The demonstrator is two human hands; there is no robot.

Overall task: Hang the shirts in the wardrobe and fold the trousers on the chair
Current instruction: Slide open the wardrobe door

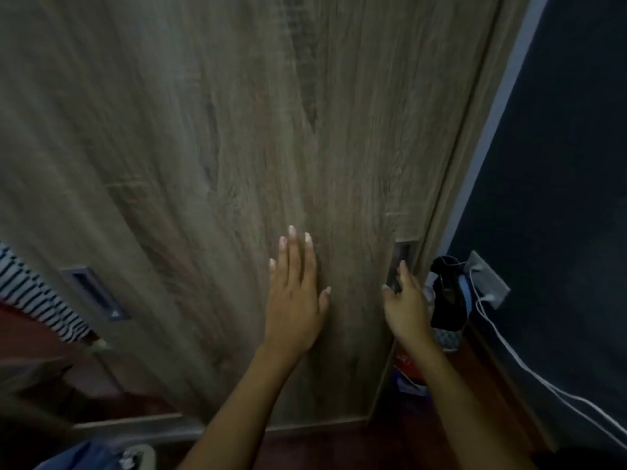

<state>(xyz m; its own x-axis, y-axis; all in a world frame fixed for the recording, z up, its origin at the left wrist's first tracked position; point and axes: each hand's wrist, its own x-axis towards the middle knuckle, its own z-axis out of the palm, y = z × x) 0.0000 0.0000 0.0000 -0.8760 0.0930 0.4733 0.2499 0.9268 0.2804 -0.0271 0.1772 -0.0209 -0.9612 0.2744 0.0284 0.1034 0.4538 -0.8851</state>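
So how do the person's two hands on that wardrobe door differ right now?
The left hand lies flat on the plain wood of the wardrobe door, fingers straight and spread; the right hand reaches the recessed handle at the door's right edge. The left hand shows its whole back; the right hand is turned edgeways, so whether its fingers hook in is unclear. Both are bare and touch the same door.

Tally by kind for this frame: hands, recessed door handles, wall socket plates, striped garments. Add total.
Hands: 2, left hand and right hand
Recessed grey metal door handles: 2, left handle and right handle
Grey wall socket plate: 1
Black-and-white striped garment: 1
Total: 6
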